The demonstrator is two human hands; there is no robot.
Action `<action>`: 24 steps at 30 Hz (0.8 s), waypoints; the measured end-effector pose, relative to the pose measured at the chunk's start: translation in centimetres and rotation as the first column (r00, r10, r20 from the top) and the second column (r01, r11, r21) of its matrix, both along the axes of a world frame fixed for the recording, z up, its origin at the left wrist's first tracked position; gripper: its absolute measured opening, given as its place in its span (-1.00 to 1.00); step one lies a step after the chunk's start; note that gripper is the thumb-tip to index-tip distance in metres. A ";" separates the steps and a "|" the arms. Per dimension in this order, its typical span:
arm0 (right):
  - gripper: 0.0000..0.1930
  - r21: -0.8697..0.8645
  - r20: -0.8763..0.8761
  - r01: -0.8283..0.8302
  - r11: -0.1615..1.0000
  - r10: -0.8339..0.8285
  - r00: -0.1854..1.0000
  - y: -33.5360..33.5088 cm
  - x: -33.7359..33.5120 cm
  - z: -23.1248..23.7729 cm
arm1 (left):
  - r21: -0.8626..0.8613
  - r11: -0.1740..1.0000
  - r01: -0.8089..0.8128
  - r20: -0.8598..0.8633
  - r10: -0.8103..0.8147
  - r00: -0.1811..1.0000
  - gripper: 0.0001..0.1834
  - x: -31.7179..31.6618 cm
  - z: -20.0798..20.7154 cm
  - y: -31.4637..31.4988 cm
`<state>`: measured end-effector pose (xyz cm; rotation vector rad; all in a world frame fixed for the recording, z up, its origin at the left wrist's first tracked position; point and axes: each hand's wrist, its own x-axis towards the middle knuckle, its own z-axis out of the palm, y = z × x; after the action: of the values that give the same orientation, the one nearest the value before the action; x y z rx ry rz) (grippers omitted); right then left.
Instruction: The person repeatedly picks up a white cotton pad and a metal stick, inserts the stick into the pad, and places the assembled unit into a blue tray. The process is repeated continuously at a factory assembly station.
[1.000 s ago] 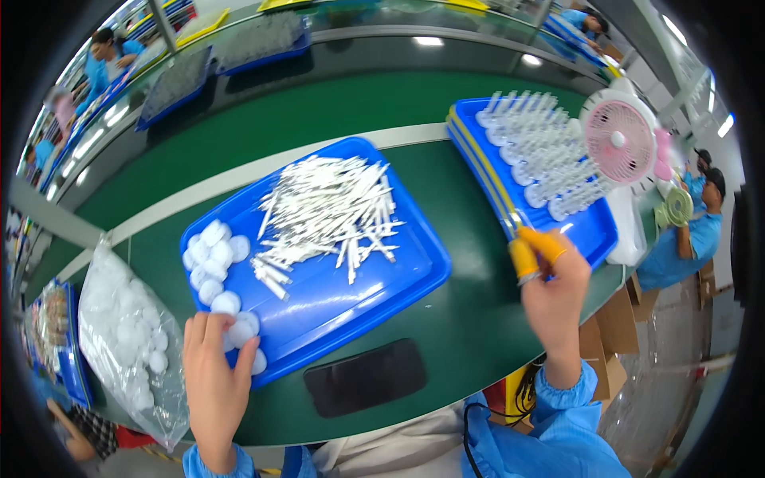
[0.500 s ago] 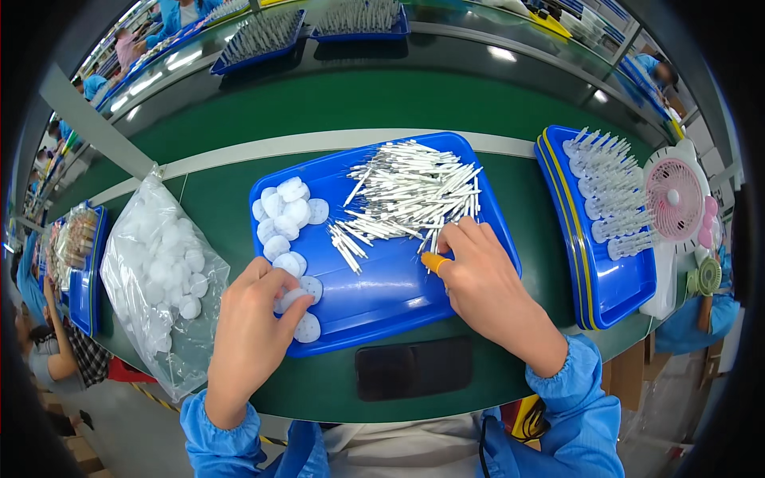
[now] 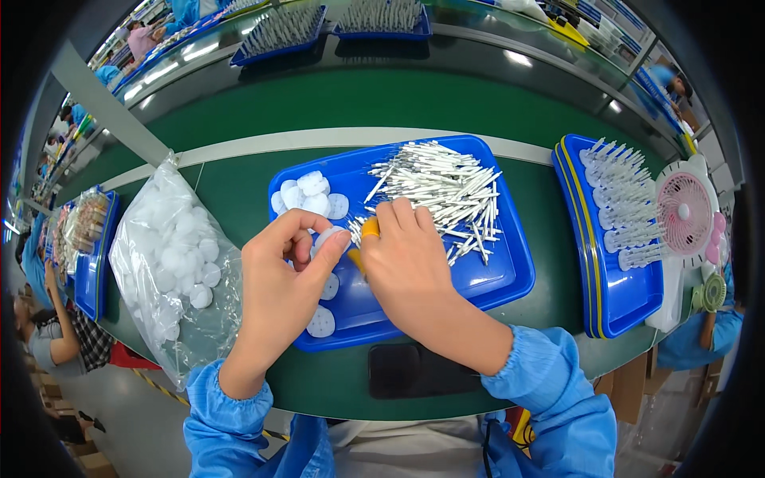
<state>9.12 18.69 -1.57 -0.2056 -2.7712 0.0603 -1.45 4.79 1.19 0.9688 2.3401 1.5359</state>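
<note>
My left hand (image 3: 279,279) pinches a thin, round white disc (image 3: 331,236) between thumb and fingers, held up over the blue tray (image 3: 498,283). Close beside it, my right hand (image 3: 410,267) is closed, palm down, with a yellow finger cot on one finger. Its fingertips meet near the disc, and whatever they hold is hidden. More white discs (image 3: 309,193) lie along the tray's left side, some covered by my left hand. A heap of slim white sticks (image 3: 442,187) with thin greyish ends fills the tray's far right part.
A clear plastic bag of white discs (image 3: 179,259) lies at left. Stacked blue trays (image 3: 610,299) with upright clear pieces stand at right, beside a pink and white fan (image 3: 684,209). A black phone (image 3: 394,370) lies in front. Filled trays (image 3: 279,36) sit across the far side.
My left hand has lifted a disc from the tray's left edge and moved up and right. The right hand has left the stick heap and come across to meet it.
</note>
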 end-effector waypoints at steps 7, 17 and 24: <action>-0.88 -0.036 -0.024 -0.029 0.999 0.028 0.999 1.0 2.3 -0.8 | 0.135 0.990 0.034 0.060 -0.042 0.997 -0.79 -0.5 -1.6 -0.6; -0.82 -0.294 0.045 -0.028 0.955 0.043 0.998 4.0 9.1 1.5 | 0.109 0.982 0.156 0.415 -0.188 0.890 -0.75 0.8 -1.1 -0.4; -0.84 -0.282 0.133 -0.114 0.953 0.156 0.979 5.1 8.8 2.1 | 0.094 0.963 0.253 0.485 -0.266 0.833 -0.78 1.5 -0.5 0.6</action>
<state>17.90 23.79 0.49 -0.0921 -2.9199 0.4838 0.06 5.39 0.69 0.7455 1.7580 1.4890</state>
